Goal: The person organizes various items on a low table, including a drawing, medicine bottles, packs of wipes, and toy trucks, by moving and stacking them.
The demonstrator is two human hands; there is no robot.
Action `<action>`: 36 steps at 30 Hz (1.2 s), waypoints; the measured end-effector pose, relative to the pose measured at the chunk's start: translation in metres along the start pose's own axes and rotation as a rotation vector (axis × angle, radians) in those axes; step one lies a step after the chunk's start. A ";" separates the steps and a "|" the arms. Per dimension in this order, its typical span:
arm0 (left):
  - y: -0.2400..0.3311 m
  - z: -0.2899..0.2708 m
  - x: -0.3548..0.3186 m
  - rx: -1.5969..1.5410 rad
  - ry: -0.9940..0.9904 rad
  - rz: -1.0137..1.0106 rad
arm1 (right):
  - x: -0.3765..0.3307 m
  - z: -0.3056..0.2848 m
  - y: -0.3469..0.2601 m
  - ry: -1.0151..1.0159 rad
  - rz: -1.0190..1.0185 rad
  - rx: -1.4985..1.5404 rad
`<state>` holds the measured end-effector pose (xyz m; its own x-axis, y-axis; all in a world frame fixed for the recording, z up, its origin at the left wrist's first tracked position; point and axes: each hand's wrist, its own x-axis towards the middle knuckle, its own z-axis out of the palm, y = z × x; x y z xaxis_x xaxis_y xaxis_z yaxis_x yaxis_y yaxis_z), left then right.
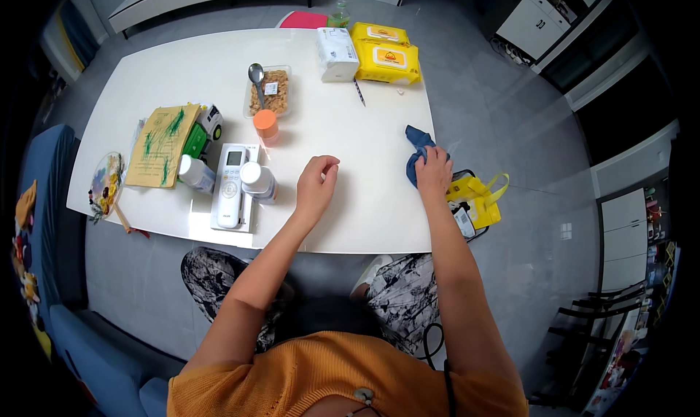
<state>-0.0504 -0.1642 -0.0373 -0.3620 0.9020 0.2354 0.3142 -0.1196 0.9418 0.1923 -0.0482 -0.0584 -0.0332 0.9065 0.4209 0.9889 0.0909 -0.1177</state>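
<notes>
My right hand (434, 170) grips a crumpled dark blue cloth (418, 138) at the right edge of the white table (364, 140). Part of the cloth sticks out beyond my fingers, and the rest is under the palm. My left hand (316, 187) rests near the middle of the table, its fingers curled together and nothing visible in them. Just left of it stands a white-capped bottle (258, 181). Beside that bottle a white remote control (232, 187) lies on a flat white box (251, 216).
An orange-lidded jar (267, 127) stands by a clear tub of brown snacks (277, 89) with a spoon (256, 78). Yellow wipe packs (388, 61), a tissue pack (337, 56) and a pencil (359, 92) are at the far right. A yellow bag (481, 202) sits below the right edge.
</notes>
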 end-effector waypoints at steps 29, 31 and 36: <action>-0.033 0.195 0.226 0.931 -0.329 0.598 | 0.064 0.033 0.002 -0.006 0.093 0.130; -0.030 0.186 0.223 0.887 -0.290 0.529 | 0.063 0.033 0.002 -0.016 0.094 0.140; -0.027 0.145 0.197 0.711 0.009 0.216 | 0.065 0.035 0.005 -0.053 0.107 0.148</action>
<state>-0.0029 0.0773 -0.0511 -0.2340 0.8852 0.4022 0.8702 0.0062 0.4927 0.1898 0.0253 -0.0632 0.0597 0.9343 0.3516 0.9552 0.0489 -0.2920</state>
